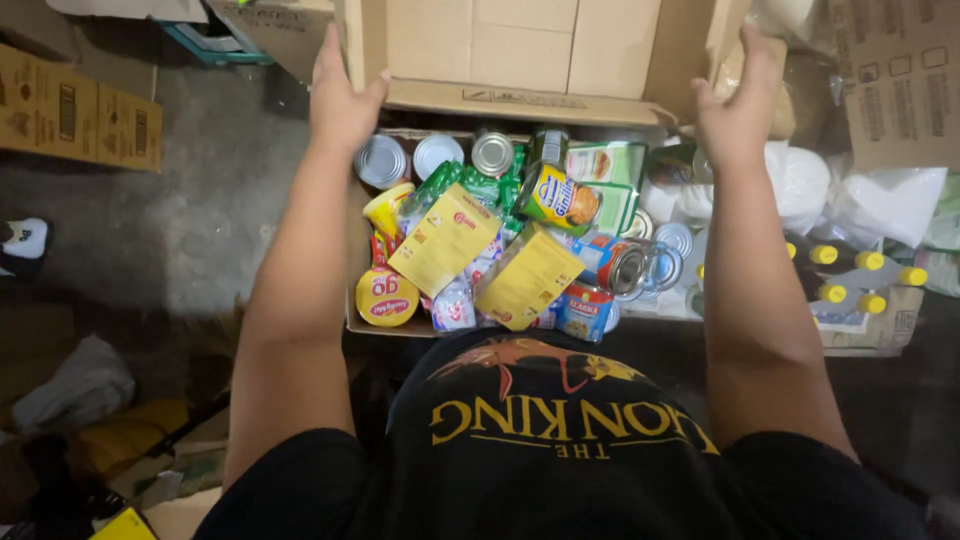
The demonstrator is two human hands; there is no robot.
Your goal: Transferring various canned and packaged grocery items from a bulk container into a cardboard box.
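Note:
I look straight down at an open cardboard box [530,50] held between both hands. My left hand [340,95] presses flat on the box's left side, fingers spread upward. My right hand [738,105] presses on its right side the same way. The box's inside looks bare brown. Below it sits a lower carton [395,328] packed with groceries: tin cans [492,153], yellow packets [445,238], a yellow round tub [386,297] and small pouches.
Bottles with yellow caps [850,270] lie at the right, next to white plastic bags [880,200]. Flat cardboard [80,110] lies at the left on a grey floor [200,220]. Clutter and a white cloth [75,385] fill the lower left.

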